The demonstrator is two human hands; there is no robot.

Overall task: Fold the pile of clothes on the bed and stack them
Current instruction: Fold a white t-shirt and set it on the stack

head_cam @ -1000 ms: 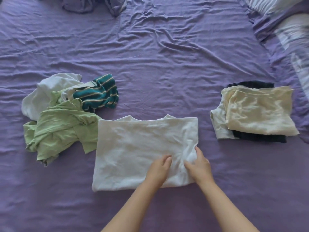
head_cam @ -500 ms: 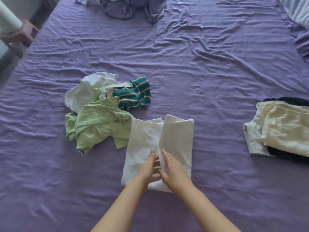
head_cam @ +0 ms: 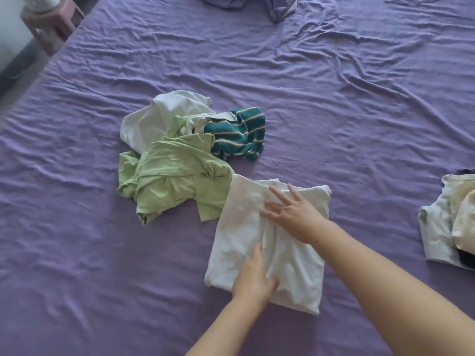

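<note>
A white shirt [head_cam: 239, 227], folded into a narrow rectangle, lies on the purple bed sheet [head_cam: 334, 98]. My right hand [head_cam: 290, 214] presses flat on its upper middle with fingers spread. Near the shirt's front edge, my left hand [head_cam: 253, 278] rests flat with straight fingers. Left of the shirt sits the unfolded pile: a light green garment [head_cam: 174, 183], a white garment [head_cam: 154, 119] and a teal striped one [head_cam: 236, 134]. At the right edge lies the stack of folded clothes [head_cam: 449, 227], cream and pale grey over something dark.
A crumpled purple cloth [head_cam: 257, 3] lies at the far end of the bed. A pink stool [head_cam: 51, 27] stands on the floor past the bed's left edge. Wrinkled bare sheet stretches beyond the shirt.
The wide white shirt was folded in half sideways into a narrow rectangle. My right hand has moved up along it and spread flat. The view swung left, pushing the folded stack to the right edge.
</note>
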